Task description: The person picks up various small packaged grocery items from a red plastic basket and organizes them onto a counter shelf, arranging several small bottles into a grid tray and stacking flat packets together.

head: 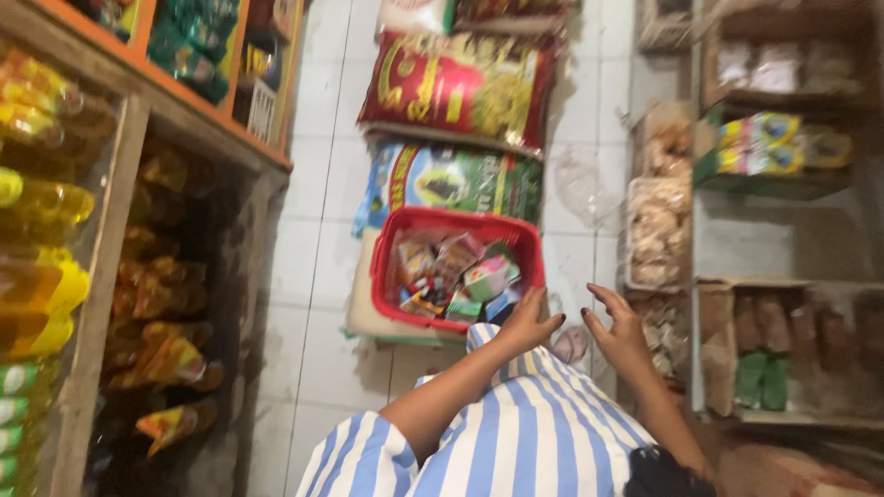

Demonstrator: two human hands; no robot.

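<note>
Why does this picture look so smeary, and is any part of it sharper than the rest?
Head view: motion blur smears everything, worst on the oil bottles at left and the shelves at right; the left hand, right hand and red basket are clearest. Lighting is dim and flat, with no glare.

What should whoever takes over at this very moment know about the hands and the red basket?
Left hand: empty, fingers bent, at the near right corner of the red basket; whether it touches the rim cannot be told.
Right hand: empty, fingers spread, in the air just right of the basket.
The basket stands on a pale sack on the tiled floor, in front of a green sack and a red sack, and holds small packets.
Shelves of yellow bottles to the left, bagged goods to the right.
Done: basket is filled. Left: neither hand grips anything.
</note>
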